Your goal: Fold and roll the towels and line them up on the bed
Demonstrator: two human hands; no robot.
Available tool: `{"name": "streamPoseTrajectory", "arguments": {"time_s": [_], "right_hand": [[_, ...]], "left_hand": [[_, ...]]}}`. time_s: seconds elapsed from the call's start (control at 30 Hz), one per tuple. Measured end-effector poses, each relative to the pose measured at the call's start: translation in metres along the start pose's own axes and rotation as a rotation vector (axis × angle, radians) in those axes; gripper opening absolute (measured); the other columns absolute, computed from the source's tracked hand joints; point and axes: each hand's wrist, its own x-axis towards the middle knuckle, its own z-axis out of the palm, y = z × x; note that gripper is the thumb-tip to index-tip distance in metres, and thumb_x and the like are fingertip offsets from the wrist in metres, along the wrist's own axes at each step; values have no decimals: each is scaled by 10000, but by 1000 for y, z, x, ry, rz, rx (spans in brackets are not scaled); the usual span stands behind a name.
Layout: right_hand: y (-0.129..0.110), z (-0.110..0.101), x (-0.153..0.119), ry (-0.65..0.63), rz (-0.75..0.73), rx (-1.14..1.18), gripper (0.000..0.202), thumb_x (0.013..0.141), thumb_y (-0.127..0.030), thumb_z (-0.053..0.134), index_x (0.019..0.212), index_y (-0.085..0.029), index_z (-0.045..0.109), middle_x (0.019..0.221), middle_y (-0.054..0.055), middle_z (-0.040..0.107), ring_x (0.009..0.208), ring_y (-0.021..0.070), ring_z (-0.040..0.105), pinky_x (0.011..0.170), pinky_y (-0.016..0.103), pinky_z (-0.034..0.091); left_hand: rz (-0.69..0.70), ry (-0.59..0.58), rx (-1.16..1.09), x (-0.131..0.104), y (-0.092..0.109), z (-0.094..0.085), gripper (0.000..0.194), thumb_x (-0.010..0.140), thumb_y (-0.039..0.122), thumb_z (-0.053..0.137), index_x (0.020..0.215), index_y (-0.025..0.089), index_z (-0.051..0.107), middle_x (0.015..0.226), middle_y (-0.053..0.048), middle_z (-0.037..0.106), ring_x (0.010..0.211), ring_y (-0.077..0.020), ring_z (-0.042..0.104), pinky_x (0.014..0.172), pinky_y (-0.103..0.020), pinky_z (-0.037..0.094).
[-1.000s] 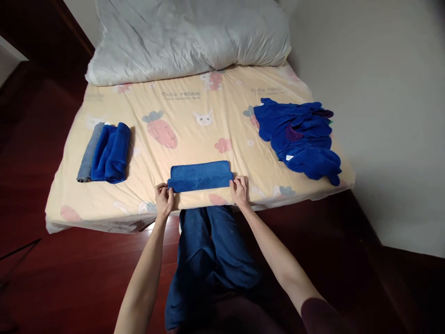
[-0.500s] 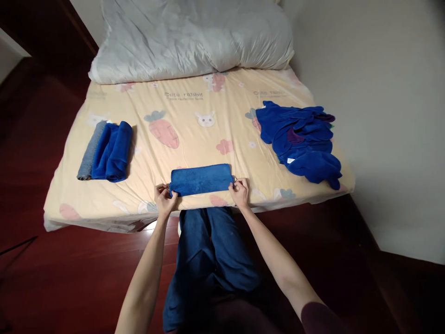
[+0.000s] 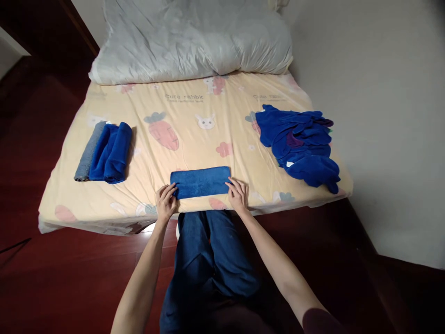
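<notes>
A blue cloth (image 3: 200, 182), folded into a flat rectangle, lies near the front edge of the bed. My left hand (image 3: 167, 200) touches its left end, fingertips on the cloth and thumb beneath or beside it. At the right end, my right hand (image 3: 238, 194) rests its fingertips on the cloth's corner. Whether either hand pinches the fabric is hard to tell, but both sets of fingers are extended over it.
Rolled blue cloths (image 3: 111, 150) lie beside a rolled grey cloth (image 3: 89, 152) on the left. A crumpled blue cloth pile (image 3: 299, 144) sits at the right. Behind is a grey quilt (image 3: 194, 41) on the patterned bed sheet (image 3: 194, 139). A wall (image 3: 375, 116) stands at the right.
My fingers have shifted from pinching the cloth's ends to lying extended over them. The cloth's ends now look flatter. The view has moved slightly.
</notes>
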Motion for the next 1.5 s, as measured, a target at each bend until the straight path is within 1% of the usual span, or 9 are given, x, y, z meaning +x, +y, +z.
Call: {"name": "streamPoseTrajectory", "arguments": {"time_s": [0.17,0.3,0.47,0.63,0.87,1.0,1.1,1.23,1.5], "right_hand": [[-2,-4,2,-67,4,21,400,980,-144,449,1249,-300,701,1333,37,697,1209,245,597,1040,474,415],[-8,-16,7,-140,3,27,403,965,-194,490,1322,-296,648,1421,32,637,1243,259,562,1061,469,382],[-11,-27,12,-236,-16,58,568,815,-195,605,1380,-254,583,1491,57,569,1284,295,524,1085,473,372],[-6,-22,16,-181,43,126,552,806,-118,542,1341,-238,607,1450,68,599,1283,272,555,1081,471,401],[0,-18,18,-113,92,310,348,910,-153,490,1190,-244,675,1375,81,644,1296,242,562,1092,476,457],[7,-9,14,-64,142,364,278,946,-234,514,1168,-246,681,1177,100,692,1150,249,619,1012,443,518],[13,0,12,-10,206,331,169,962,-352,553,984,-234,671,997,90,665,968,250,640,877,409,556],[16,6,11,6,265,312,265,984,-444,535,822,-240,584,844,52,624,845,226,616,781,363,554],[14,12,12,2,387,553,361,949,-509,578,1099,-188,641,990,115,725,921,241,711,793,365,596]], "left_hand": [[-21,-55,7,5,2,-5,371,913,222,483,1235,255,664,1347,-62,671,1269,-286,535,1149,-544,368],[2,-152,30,9,5,-11,450,865,340,614,1305,242,612,1408,-87,622,1295,-318,515,1155,-536,350],[19,-165,22,12,3,-12,559,779,303,652,1330,235,585,1420,-98,604,1310,-324,511,1160,-526,349],[-42,-114,-44,14,0,-9,420,854,264,560,1268,242,632,1355,-73,654,1292,-292,532,1148,-512,377],[-165,-37,-192,14,-2,-12,282,968,398,538,1165,250,677,1254,-79,688,1242,-254,548,1108,-457,439],[-263,-31,-191,12,-7,-13,339,963,497,530,1109,234,687,1149,-101,660,1184,-261,584,1055,-436,489],[-323,5,-166,10,-12,-11,359,951,545,523,1036,232,678,1075,-100,640,1094,-263,622,957,-418,541],[-374,43,-168,8,-15,-8,399,938,583,520,1058,230,661,1054,-97,640,1013,-252,655,905,-411,559],[-480,62,-324,8,-9,-5,436,924,585,565,1177,235,503,975,-55,688,899,-211,694,812,-365,565]]}}
